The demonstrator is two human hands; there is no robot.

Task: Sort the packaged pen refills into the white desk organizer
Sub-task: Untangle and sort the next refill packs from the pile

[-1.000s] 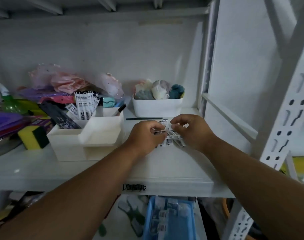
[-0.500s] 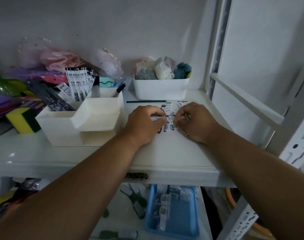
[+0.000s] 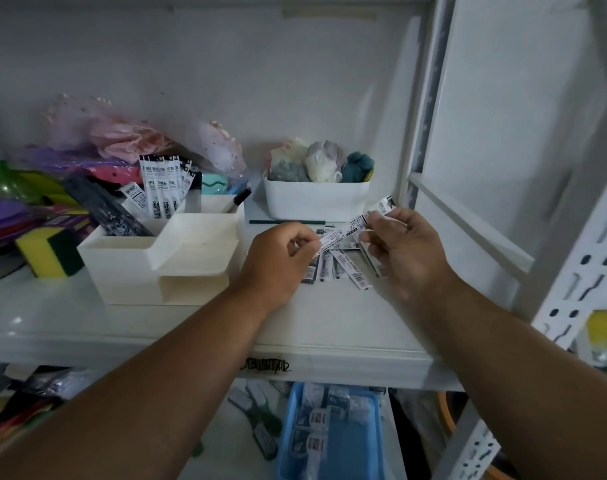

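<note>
Upright refill packets (image 3: pixel 163 188) fill the white organizer's (image 3: pixel 156 261) back compartment.

White metal shelving unit (image 3: pixel 329 358) w/ perforated uprights (image 3: pixel 579 271), plain grey-white back wall (image 3: pixel 226 81), dim flat light, cluttered lower shelf (image 3: pixel 156 445) below, blue tray (image 3: pixel 333 434) there

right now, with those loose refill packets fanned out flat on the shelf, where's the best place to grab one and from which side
Take a loose refill packet by its near end, coming from the front and above. The packets lie flat and overlapping on the shelf, their near ends splayed apart toward the shelf edge, so a pinch there should lift one free. Both the left hand and the right hand already pinch a lifted packet.
</note>
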